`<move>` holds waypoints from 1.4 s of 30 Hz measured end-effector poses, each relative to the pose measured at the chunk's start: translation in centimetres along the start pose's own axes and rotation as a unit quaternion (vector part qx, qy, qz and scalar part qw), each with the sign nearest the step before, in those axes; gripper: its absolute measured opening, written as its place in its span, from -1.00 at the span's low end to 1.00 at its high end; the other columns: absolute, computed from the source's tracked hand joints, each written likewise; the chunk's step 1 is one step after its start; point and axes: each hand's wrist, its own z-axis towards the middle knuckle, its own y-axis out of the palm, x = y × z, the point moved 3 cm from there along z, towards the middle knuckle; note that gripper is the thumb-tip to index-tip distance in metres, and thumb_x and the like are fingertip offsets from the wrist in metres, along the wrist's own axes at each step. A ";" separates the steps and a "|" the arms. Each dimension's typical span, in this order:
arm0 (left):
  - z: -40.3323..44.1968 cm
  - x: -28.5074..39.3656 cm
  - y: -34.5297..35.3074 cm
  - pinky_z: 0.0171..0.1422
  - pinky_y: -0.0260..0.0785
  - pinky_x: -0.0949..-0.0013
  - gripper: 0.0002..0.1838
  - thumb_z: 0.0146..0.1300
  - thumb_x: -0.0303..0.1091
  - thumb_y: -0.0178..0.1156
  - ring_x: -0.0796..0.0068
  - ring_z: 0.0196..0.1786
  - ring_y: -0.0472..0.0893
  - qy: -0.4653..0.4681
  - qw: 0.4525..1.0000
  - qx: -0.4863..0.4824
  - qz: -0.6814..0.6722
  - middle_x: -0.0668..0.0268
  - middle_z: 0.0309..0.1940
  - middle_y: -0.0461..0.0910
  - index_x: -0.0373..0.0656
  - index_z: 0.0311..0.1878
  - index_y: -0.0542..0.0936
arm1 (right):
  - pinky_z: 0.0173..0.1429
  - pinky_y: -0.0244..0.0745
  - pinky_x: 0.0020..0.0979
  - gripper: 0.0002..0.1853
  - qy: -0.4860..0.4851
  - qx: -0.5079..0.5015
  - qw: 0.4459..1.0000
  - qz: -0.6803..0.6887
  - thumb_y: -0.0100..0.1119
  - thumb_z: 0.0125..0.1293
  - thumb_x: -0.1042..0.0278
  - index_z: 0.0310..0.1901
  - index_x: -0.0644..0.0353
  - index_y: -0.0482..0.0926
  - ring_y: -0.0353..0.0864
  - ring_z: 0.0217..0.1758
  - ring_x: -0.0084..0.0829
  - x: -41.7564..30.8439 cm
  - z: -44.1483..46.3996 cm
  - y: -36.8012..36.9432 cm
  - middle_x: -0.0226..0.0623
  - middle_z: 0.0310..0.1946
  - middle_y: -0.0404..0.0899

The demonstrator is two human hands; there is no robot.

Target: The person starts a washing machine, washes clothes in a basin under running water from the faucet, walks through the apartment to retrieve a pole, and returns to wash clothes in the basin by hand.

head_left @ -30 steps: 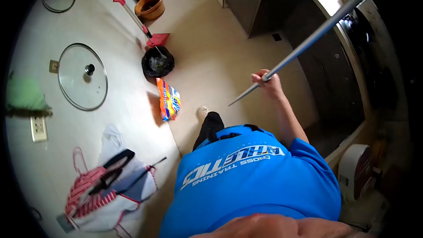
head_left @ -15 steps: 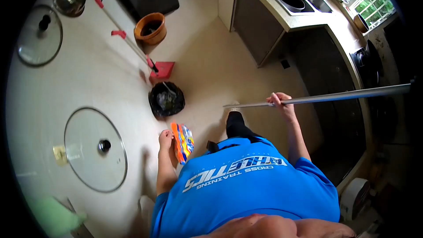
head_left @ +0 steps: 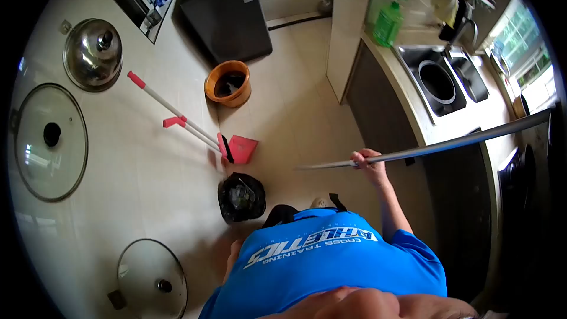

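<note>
My right hand [head_left: 368, 162] is wrapped round a long silver metal pole [head_left: 455, 146]. The pole runs nearly level across the view, from its thin end left of the hand to a thick end at the right edge, passing in front of the counter and stove. Of my left arm [head_left: 232, 256] only a short part shows beside the blue shirt; the left hand is hidden. Nearest to that arm stands a black-lined trash bin [head_left: 242, 197] with some rubbish inside.
A red dustpan [head_left: 242, 149] with a long handle leans at the left wall beyond the bin. Behind it sit an orange-brown bucket [head_left: 229, 97] and a dark appliance [head_left: 227, 18]. Pot lids [head_left: 50, 159] hang at left. On the right are a counter [head_left: 452, 133] and sink [head_left: 422, 56].
The view has turned, so the room sits lower and further right. My left hand and the colourful packet beside it have gone out of sight. My right hand still grips the pole.
</note>
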 end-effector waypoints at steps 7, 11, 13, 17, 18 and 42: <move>10.5 6.6 -2.9 -0.23 0.41 0.25 -0.71 0.10 -0.18 0.07 0.27 -0.32 0.57 -0.019 0.999 -0.012 -0.035 0.13 -0.44 0.57 -0.23 -0.29 0.55 | -0.36 0.45 -0.55 -0.69 -0.036 -0.060 0.997 0.032 0.05 0.25 0.18 -0.43 0.32 0.51 0.50 -0.46 -0.60 -2.9 14.8 6.5 -0.34 -0.53 0.53; 19.4 10.9 -8.0 -0.24 0.41 0.24 -0.71 0.09 -0.17 0.07 0.26 -0.33 0.58 0.006 0.999 -0.020 -0.024 0.13 -0.45 0.57 -0.23 -0.29 0.55 | -0.33 0.49 -0.54 -0.69 -0.016 -0.055 0.998 0.012 0.02 0.27 0.18 -0.44 0.30 0.50 0.51 -0.42 -0.59 -3.6 23.3 9.3 -0.32 -0.48 0.55; 23.4 14.1 -11.1 -0.24 0.41 0.24 -0.70 0.09 -0.17 0.07 0.25 -0.33 0.58 0.028 0.999 -0.023 -0.012 0.13 -0.45 0.58 -0.23 -0.30 0.55 | -0.33 0.50 -0.54 -0.70 -0.010 -0.054 0.998 -0.007 0.00 0.28 0.19 -0.42 0.29 0.49 0.52 -0.41 -0.59 -5.9 26.4 10.2 -0.32 -0.45 0.56; 31.8 23.2 -19.6 -0.25 0.41 0.23 -0.70 0.09 -0.17 0.07 0.24 -0.33 0.59 0.111 0.992 -0.004 0.052 0.12 -0.45 0.58 -0.23 -0.30 0.56 | -0.49 0.29 -0.59 -0.71 -0.045 0.006 0.998 0.031 0.03 0.26 0.20 -0.49 0.24 0.53 0.37 -0.58 -0.66 -8.8 33.7 12.1 -0.45 -0.65 0.44; 35.8 23.4 -20.5 -0.28 0.42 0.20 -0.69 0.09 -0.14 0.05 0.25 -0.38 0.60 0.153 0.983 0.024 0.100 0.15 -0.47 0.59 -0.23 -0.37 0.57 | -0.46 0.29 -0.60 -0.72 -0.035 0.002 0.999 0.039 0.04 0.26 0.22 -0.49 0.24 0.53 0.38 -0.55 -0.67 -8.5 35.6 12.3 -0.45 -0.64 0.44; 46.0 91.7 -36.9 -0.03 0.34 0.44 -0.73 0.24 -0.41 0.02 0.47 -0.09 0.50 0.582 0.798 -0.029 -0.158 0.23 -0.18 0.50 -0.19 0.02 0.39 | -0.21 0.44 -0.21 -0.76 -0.284 -0.174 0.942 -0.031 0.18 0.07 0.35 -0.21 0.18 0.48 0.53 -0.33 -0.09 -11.2 80.1 17.3 -0.04 -0.43 0.54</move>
